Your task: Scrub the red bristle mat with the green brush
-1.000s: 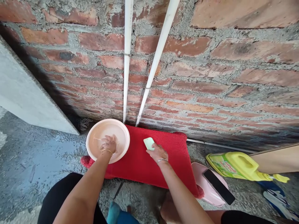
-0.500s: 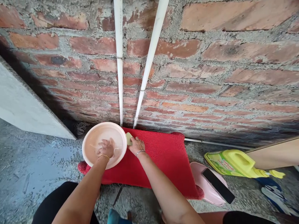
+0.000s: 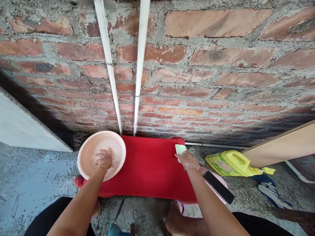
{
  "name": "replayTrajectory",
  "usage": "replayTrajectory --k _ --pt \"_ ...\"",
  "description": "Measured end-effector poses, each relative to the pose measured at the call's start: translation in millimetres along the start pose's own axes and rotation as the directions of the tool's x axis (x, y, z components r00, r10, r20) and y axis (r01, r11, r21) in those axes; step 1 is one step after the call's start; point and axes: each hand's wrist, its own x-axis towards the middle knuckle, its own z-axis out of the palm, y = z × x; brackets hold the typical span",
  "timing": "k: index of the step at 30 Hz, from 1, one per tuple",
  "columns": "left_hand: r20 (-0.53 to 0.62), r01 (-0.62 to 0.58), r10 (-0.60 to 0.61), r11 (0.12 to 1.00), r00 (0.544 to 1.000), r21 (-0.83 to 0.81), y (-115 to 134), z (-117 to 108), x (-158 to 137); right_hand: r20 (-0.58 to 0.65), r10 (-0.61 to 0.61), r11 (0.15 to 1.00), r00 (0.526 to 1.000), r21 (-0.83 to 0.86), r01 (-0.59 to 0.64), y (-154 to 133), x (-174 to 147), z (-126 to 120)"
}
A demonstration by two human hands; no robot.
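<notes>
My left hand (image 3: 104,158) is down in the water of a pale pink basin (image 3: 82,164), fingers spread and holding nothing. The basin stands on the left end of a low bench with a red cloth cover (image 3: 147,167). Over the bench's right end, my right hand (image 3: 190,160) grips a pale green phone case (image 3: 180,149) between thumb and fingers. Part of the case is hidden by that hand.
Right of the bench, a black phone (image 3: 219,187) lies on a pink stool (image 3: 225,183). Beyond are a yellow detergent bottle (image 3: 231,163) and a slipper (image 3: 272,193). Behind rises a brick wall (image 3: 187,75) with two white pipes (image 3: 139,62). A pale slab (image 3: 27,124) leans at left.
My right hand has carried the phone case from beside the basin to the bench's right end. My left hand stays in the water. The view has shifted slightly right.
</notes>
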Motion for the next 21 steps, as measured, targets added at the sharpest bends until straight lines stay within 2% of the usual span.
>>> replayTrajectory --k 3,5,7,11,14,16,18,21 --pt "-0.013 0.014 -0.014 1.0 1.0 -0.002 1 0 -1 -0.021 0.002 0.999 1.0 0.049 -0.001 -3 -3 0" --pt "-0.015 0.028 -0.029 0.999 0.999 -0.025 2 0 0 -0.024 -0.085 0.995 0.996 0.047 0.086 -27 -13 11" --pt "-0.003 0.038 -0.038 0.998 0.999 -0.046 3 -1 1 -0.028 -0.222 0.974 0.975 0.027 0.223 -65 -28 28" --pt "-0.011 0.026 -0.026 1.0 1.0 -0.009 2 1 3 0.048 -0.512 0.856 0.858 -0.053 0.514 -150 -69 66" --pt "-0.028 0.024 -0.024 1.0 0.999 0.011 1 3 3 0.139 -0.619 0.77 0.773 -0.089 0.632 -193 -89 86" --pt "-0.021 0.03 -0.03 1.0 0.999 -0.005 0 3 3 0.161 -0.659 0.728 0.734 -0.108 0.677 -203 -92 91" --pt "-0.002 0.038 -0.038 0.999 0.999 -0.034 1 0 3 0.16 -0.67 0.713 0.725 -0.135 0.688 -198 -84 89" --pt "0.028 0.065 -0.063 0.996 0.998 -0.057 2 -3 3 0.124 -0.607 0.763 0.785 -0.187 0.619 -169 -58 72"
